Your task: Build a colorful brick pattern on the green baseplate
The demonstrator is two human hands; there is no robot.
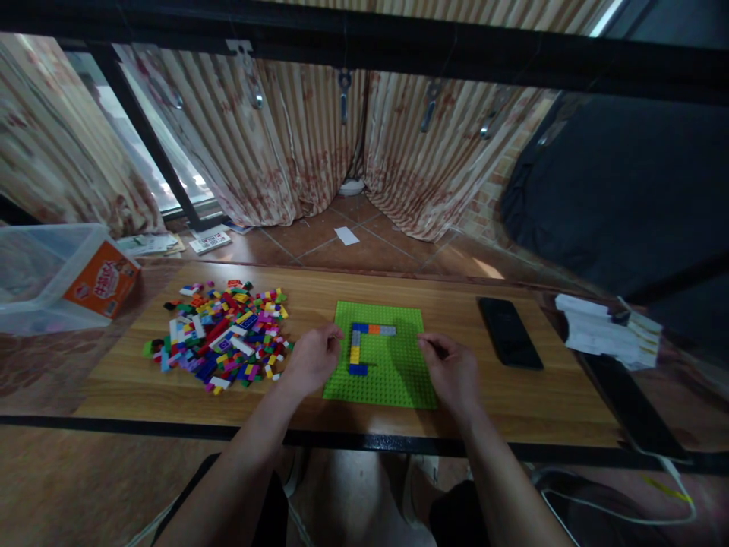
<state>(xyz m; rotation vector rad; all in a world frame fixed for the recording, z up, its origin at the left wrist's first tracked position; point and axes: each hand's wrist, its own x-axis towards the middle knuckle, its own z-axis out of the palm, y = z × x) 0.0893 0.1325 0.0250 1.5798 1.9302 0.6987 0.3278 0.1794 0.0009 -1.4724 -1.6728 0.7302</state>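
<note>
A green baseplate (pixel 392 368) lies on the wooden table in front of me. On it stands an L-shaped line of small bricks (pixel 358 346) in blue, grey, orange and yellow. My left hand (pixel 312 358) rests at the plate's left edge, fingers curled, fingertips close to the bricks. My right hand (pixel 451 370) lies over the plate's right edge, fingers curled in a loose pinch; I cannot make out anything in it. A pile of several loose coloured bricks (pixel 222 334) lies on the table to the left of my left hand.
A black phone (pixel 509 332) lies right of the plate. Folded white papers (pixel 607 328) sit at the far right. A clear plastic tub with an orange label (pixel 57 277) stands at the far left. Curtains and a tiled floor lie beyond the table (pixel 541 395).
</note>
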